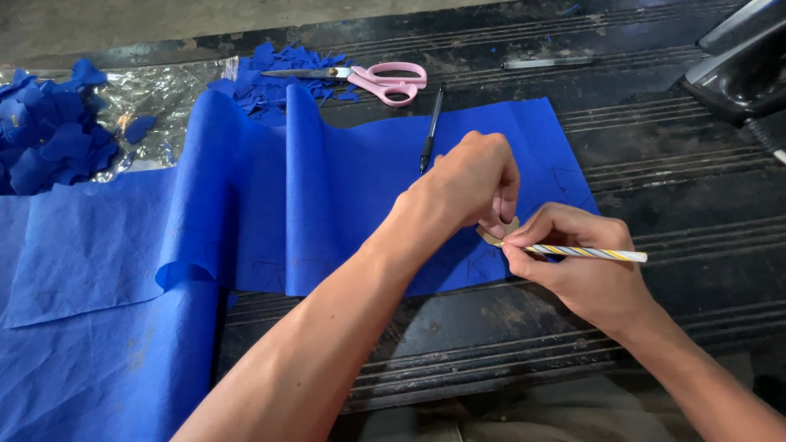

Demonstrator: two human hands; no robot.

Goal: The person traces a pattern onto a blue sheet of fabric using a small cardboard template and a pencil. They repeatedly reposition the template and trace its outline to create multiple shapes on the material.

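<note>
Left hand (471, 184) is curled, fingertips pressed down on a small tan cardboard piece (499, 233) that lies flat on the blue fabric (344, 188). Fingers are closed tight together, with no gap visible; most of the piece is hidden under them.

Right hand (573, 262) has a narrow writing grip on a striped pencil (585, 252), with thumb and forefinger pinched near the tip. The tip sits right at the edge of the cardboard piece, and the shaft points off to the right, nearly level. Both hands touch or nearly touch at the piece.

The fabric is spread over a dark ribbed work surface (671, 196), with a raised fold running up its middle and faint drawn outlines near the hands.

Around:
- black pen (431, 127) lies on the fabric's far edge, just beyond the left hand
- pink-handled scissors (368, 79) sit on a pile of blue fabric scraps (270, 78), well apart from the hands
- more blue cut pieces (53, 123) lie on clear plastic at far left
- a second pen (547, 62) lies at the far edge
- dark machine part (741, 61) at top right

Nothing lies between the hands and the piece.
</note>
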